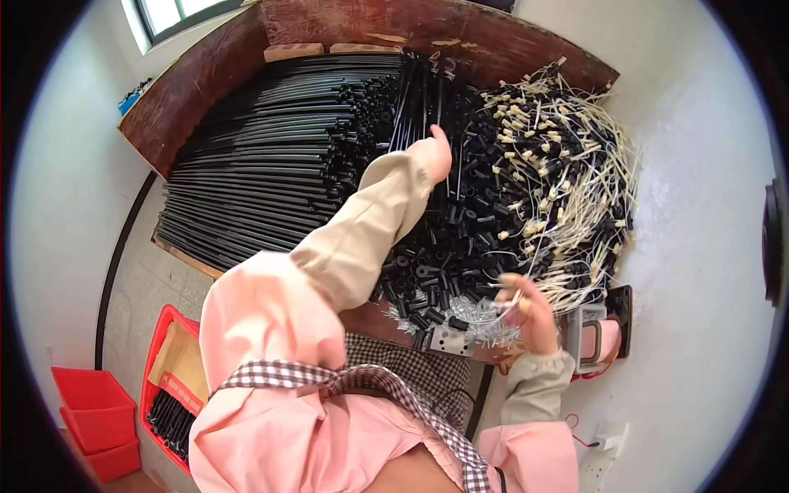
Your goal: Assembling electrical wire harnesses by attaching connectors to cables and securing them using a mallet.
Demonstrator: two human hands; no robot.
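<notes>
My left hand (431, 156) reaches far over the workbench, above thin black rods (417, 99) lying near its middle. One finger is stretched out; the others are mostly hidden, and no held thing shows. My right hand (532, 319) is raised near the front right of the bench, fingers bent together. Something pale and thin shows at its fingertips, too blurred to name. Beside that hand lie small clear plastic pieces (481, 316) and a metal block with holes (451, 342). Short black sleeves (427, 263) are heaped between my hands. White wires with cream connectors (575, 164) form a pile at the right.
Long black tubes (255, 164) are stacked across the bench's left side. Reddish wooden boards (345, 23) wall its back. A grey container (585, 329) and a dark phone-like object (620, 316) sit right. Red bins (94, 403) stand lower left, near a red crate (167, 320).
</notes>
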